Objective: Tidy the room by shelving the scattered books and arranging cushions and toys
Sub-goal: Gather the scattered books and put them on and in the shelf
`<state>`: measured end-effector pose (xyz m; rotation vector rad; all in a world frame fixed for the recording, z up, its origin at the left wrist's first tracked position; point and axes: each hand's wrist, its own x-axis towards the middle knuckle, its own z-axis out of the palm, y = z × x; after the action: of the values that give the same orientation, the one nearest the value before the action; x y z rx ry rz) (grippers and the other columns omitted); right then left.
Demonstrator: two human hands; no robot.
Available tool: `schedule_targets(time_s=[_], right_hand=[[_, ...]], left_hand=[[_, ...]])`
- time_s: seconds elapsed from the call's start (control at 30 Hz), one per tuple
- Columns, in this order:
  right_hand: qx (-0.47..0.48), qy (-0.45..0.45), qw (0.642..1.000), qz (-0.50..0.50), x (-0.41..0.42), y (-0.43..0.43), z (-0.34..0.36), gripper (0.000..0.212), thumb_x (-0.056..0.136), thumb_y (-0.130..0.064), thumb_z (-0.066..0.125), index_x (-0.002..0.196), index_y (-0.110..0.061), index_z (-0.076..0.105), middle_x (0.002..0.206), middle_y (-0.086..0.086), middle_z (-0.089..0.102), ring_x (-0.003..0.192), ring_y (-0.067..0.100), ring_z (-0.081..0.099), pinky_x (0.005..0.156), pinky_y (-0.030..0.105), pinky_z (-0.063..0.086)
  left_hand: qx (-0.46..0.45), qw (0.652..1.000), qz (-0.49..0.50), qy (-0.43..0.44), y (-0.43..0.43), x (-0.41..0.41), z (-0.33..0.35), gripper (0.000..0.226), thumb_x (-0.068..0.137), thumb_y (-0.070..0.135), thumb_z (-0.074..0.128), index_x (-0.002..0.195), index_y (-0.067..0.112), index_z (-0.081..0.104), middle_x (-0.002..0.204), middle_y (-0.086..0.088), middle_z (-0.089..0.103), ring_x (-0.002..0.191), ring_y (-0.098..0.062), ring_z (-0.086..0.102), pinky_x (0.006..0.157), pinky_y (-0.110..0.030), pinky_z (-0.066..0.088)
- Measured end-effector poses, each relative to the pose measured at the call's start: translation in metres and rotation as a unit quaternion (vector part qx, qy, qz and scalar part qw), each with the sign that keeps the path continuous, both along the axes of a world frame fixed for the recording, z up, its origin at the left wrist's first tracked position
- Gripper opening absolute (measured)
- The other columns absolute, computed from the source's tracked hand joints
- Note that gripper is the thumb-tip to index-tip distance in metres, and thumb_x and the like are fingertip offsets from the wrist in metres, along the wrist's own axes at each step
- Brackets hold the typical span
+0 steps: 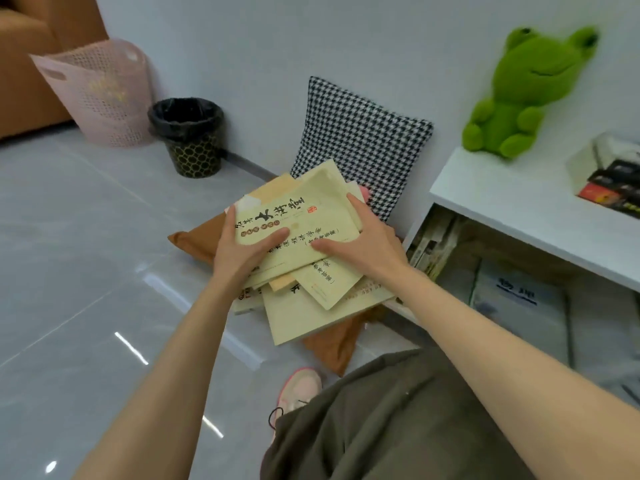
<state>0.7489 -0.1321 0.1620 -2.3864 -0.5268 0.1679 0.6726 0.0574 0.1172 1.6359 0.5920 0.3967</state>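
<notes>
The left hand (pixel 242 252) and right hand (pixel 367 251) pinch the top book (pixel 304 216) by opposite edges, thumbs on the cover, a closed grip. The shelf (pixel 502 202) opens to the right of the grip, nearer the right hand, and the book's long axis appears to run from one hand to the other, slanting away. It is thin, cream and brush-lettered, atop a loose pile (pixel 304 317) on an orange cushion (pixel 194 237).

Glossy grey tiled floor (pixel 69 271) meets a pale wall (pixel 277 36).
</notes>
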Motion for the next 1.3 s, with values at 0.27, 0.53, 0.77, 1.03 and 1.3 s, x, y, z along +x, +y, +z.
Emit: schedule_targets(time_s=[0.27, 0.53, 0.77, 1.03, 1.3], right_hand=[[0.055, -0.026, 0.995, -0.074, 0.044, -0.075, 0.087, 0.099, 0.061, -0.071, 0.072, 0.143, -0.038, 0.028, 0.133, -0.009, 0.052, 0.116, 0.015, 0.053, 0.094, 0.04, 0.048], [0.084, -0.003, 0.981, -0.175, 0.079, -0.172, 0.112, 0.102, 0.057, -0.075, 0.07, 0.144, -0.04, 0.029, 0.134, -0.011, 0.051, 0.119, 0.016, 0.052, 0.097, 0.043, 0.047], [0.104, 0.038, 0.963, -0.245, 0.106, -0.245, 0.094, 0.099, 0.058, -0.072, 0.074, 0.142, -0.036, 0.036, 0.128, -0.013, 0.056, 0.114, 0.012, 0.055, 0.096, 0.04, 0.049], [0.107, 0.036, 0.952, -0.284, 0.138, -0.282, 0.069, 0.074, 0.07, -0.063, 0.071, 0.134, -0.035, 0.046, 0.119, -0.013, 0.06, 0.11, 0.01, 0.057, 0.094, 0.036, 0.049], [-0.053, -0.065, 0.946, -0.314, 0.14, -0.272, 0.078, 0.069, 0.086, -0.053, 0.059, 0.145, -0.032, 0.031, 0.145, -0.001, 0.04, 0.133, 0.029, 0.032, 0.101, 0.047, 0.033]], left_hand=[[0.033, 0.994, -0.102, -0.025, -0.055, 0.08, 0.088, 0.111, 0.059, 0.055, 0.083, 0.148, 0.034, 0.02, 0.127, 0.01, 0.051, 0.11, -0.013, 0.056, 0.092, -0.034, 0.049], [0.031, 0.981, -0.188, -0.018, -0.146, 0.151, 0.132, 0.098, 0.075, 0.036, 0.078, 0.151, 0.027, 0.016, 0.119, 0.006, 0.052, 0.104, -0.017, 0.056, 0.087, -0.032, 0.048], [0.047, 0.968, -0.246, 0.01, -0.213, 0.199, 0.125, 0.101, 0.077, 0.032, 0.077, 0.152, 0.025, 0.01, 0.135, -0.001, 0.047, 0.117, -0.021, 0.053, 0.1, -0.038, 0.045], [0.173, 0.956, -0.238, 0.022, -0.256, 0.246, 0.097, 0.078, 0.083, 0.048, 0.065, 0.148, 0.023, 0.03, 0.147, -0.002, 0.041, 0.131, -0.023, 0.042, 0.109, -0.044, 0.036], [0.245, 0.95, -0.194, 0.001, -0.281, 0.23, 0.097, 0.05, 0.094, 0.039, 0.049, 0.142, 0.025, 0.043, 0.145, -0.014, 0.038, 0.133, -0.03, 0.036, 0.107, -0.04, 0.03]])
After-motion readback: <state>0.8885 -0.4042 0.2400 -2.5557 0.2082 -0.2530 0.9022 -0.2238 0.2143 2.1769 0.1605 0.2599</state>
